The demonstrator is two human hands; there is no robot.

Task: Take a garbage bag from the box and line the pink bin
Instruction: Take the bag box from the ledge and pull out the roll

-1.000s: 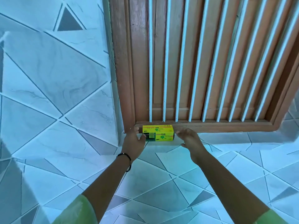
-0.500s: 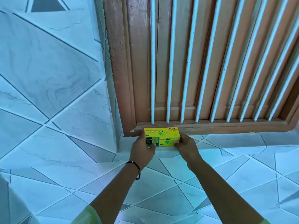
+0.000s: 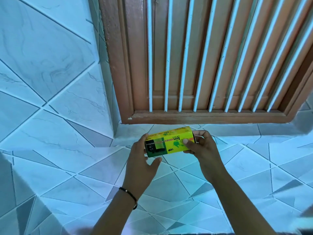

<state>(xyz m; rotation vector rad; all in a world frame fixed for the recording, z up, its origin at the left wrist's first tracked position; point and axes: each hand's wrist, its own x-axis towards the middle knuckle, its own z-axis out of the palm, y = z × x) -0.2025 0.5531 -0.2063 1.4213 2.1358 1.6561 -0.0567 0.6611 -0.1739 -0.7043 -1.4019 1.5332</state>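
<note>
Box (image 3: 169, 142) gripped at both ends, left hand (image 3: 141, 160) and right hand (image 3: 201, 146) curled around it above tiles (image 3: 177, 187).

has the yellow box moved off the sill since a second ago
Yes. The yellow box has come away from the wooden window frame toward the camera, held between the left hand and right hand.

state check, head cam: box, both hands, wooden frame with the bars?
box: lifted off the tiles, tilted, held at both ends; no bag out
left hand: holds the box's left end, thumb spread free below it
right hand: grips the box's right end, thumb on its front
wooden frame: shut behind white bars
</note>
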